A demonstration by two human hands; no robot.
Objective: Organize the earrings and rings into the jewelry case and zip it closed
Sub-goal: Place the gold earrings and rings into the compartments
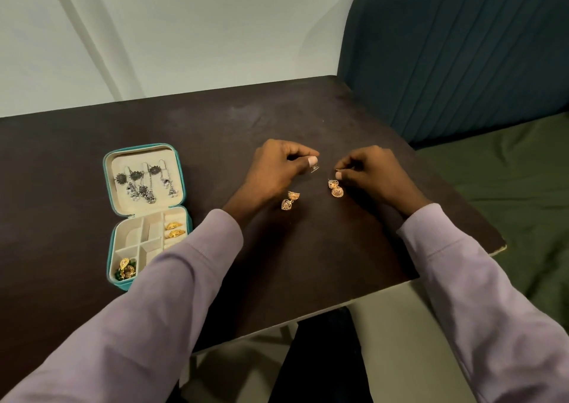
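Case: teal jewelry case lies open on the dark counter, far left of both hands, lid flat away from the person.
Lid: silver dangling earrings hang in a row on the cream lining.
Tray: two gold rings sit in the right-hand slot; a gold and green piece fills the near-left compartment; the other compartments partly hidden by the left sleeve.
Left hand: left hand hovers over the counter centre, fingers curled, thumb and forefinger pinching a small silvery piece; too small to tell what it is.
Right hand: right hand just beside the left, apart from it, fingers curled, thumb and forefinger pinching the top of a gold bell earring, which hangs down to the counter or just above it; cannot tell which.
Loose item: second gold bell earring lies on the counter beside the left wrist, untouched.
Surroundings: blue padded headboard and green bedsheet to the right of the counter.
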